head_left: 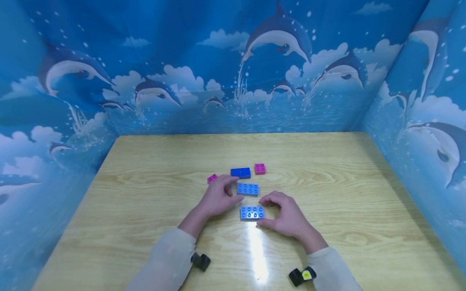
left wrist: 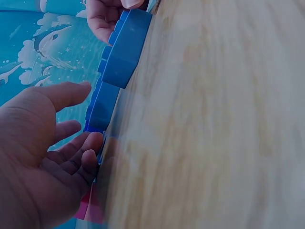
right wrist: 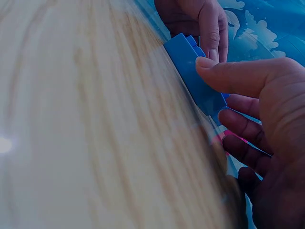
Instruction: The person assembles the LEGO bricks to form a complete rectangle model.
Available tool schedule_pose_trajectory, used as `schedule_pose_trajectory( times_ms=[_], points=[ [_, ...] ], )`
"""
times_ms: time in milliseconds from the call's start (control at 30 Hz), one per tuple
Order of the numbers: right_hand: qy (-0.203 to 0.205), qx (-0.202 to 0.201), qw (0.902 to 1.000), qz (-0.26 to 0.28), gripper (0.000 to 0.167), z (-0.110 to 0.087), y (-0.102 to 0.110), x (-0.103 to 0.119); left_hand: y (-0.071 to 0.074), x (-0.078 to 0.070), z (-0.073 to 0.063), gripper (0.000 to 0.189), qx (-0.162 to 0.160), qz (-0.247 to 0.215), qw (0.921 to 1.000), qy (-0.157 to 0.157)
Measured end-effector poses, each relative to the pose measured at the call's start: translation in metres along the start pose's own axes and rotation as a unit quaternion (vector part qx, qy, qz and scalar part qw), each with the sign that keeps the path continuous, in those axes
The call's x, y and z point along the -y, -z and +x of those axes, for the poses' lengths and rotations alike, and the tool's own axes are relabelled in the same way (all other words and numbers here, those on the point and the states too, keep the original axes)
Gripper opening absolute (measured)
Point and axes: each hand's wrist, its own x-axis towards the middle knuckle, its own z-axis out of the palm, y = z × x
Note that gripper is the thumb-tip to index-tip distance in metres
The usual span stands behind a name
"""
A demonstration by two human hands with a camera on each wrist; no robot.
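Observation:
The near light-blue toy building brick (head_left: 252, 213) lies studs up on the table, its long side across my view. My right hand (head_left: 285, 214) is at its right end, thumb by the front corner and fingers beyond the back corner. In the right wrist view the thumb (right wrist: 228, 76) overlaps the brick's side. A second light-blue brick (head_left: 247, 189) lies just behind. My left hand (head_left: 218, 196) is left of both bricks, thumb and fingers spread apart with nothing between them. Its fingertips reach toward a dark-blue brick (head_left: 240, 173) at the back.
A small pink brick (head_left: 259, 169) sits right of the dark-blue one. Another pink brick (head_left: 212, 178) shows partly behind my left hand. The wooden table (head_left: 164, 153) meets a dolphin-print curtain (head_left: 204, 105) at the back and sides.

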Motion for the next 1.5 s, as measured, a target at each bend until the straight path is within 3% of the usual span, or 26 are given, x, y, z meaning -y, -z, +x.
schedule_pose_trajectory(
  times_ms=[500, 1500],
  points=[
    [0.007, -0.006, 0.9999, -0.013, 0.044, -0.001, -0.002, -0.003, -0.007, 0.002, 0.003, 0.057, -0.011, -0.002, 0.9994, 0.033],
    [0.011, -0.019, 0.9997, -0.012, 0.043, -0.003, -0.001, -0.004, -0.01, 0.003, 0.002, 0.045, -0.02, 0.011, 0.9992, 0.032]
  ],
)
